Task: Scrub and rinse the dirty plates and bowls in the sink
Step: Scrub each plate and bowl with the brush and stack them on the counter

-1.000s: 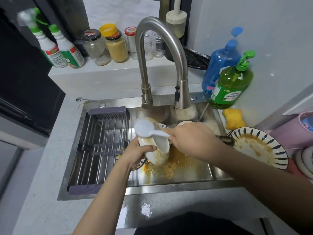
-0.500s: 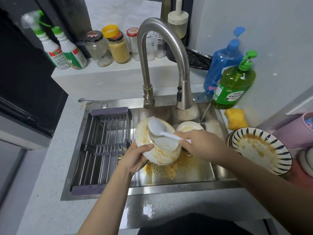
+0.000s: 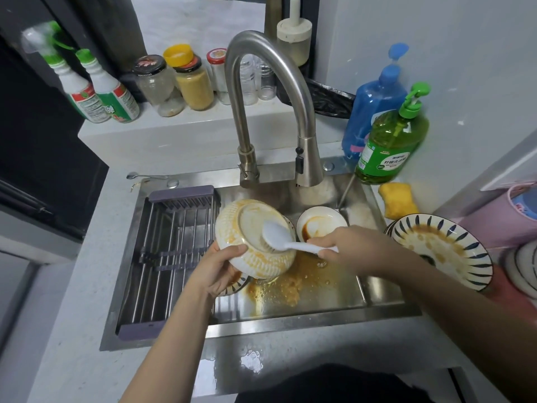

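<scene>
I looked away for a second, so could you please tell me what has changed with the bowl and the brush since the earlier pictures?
The left hand has turned the white bowl from edge-on to underside up, towards the camera. The right hand has brought the white brush down from the rim onto the bowl's base. Both grips stayed as they were; the small saucer and the striped plate stayed put.

**A home kitchen, seen at the sink**

A steel sink is set into a pale speckled worktop under a tall curved tap. A drying rack sits in its left half. Dirty bowls and orange food scraps lie in the basin. Green dish soap and a yellow sponge stand beside it. Food jars and spray bottles line a ledge behind.
</scene>
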Tool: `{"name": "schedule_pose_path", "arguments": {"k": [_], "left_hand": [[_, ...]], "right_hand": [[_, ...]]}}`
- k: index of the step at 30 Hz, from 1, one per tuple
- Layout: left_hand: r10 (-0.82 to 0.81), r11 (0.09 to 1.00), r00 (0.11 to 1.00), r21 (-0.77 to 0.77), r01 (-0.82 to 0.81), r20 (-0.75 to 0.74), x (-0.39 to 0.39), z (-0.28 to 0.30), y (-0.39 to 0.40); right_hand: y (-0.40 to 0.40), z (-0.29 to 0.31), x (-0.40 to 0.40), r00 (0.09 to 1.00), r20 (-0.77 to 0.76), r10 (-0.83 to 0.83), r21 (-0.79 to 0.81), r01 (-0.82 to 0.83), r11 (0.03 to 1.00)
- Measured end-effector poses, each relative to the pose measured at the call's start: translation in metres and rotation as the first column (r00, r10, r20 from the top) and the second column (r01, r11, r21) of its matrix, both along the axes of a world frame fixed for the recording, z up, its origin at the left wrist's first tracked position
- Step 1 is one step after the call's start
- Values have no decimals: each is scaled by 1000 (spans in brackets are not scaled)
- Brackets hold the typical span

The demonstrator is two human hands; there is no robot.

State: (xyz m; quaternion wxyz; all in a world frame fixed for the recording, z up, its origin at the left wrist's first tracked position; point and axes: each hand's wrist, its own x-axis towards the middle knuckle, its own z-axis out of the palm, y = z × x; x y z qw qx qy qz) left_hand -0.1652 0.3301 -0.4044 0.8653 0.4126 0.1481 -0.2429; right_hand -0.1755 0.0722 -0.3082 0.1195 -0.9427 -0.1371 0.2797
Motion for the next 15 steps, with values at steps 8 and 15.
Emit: {"name": "schedule_pose_path", "arguments": {"k": [8,15], "left_hand": [[-66,997,998,-47,67,12,2,-1,-2],[-123,992,992,-34,123,14,-2,3,-6]], "right_hand": [[3,3,-1,1000,-8,1,112,0,994],[4,-3,4,989,115,-98,-45,104,994]]}}
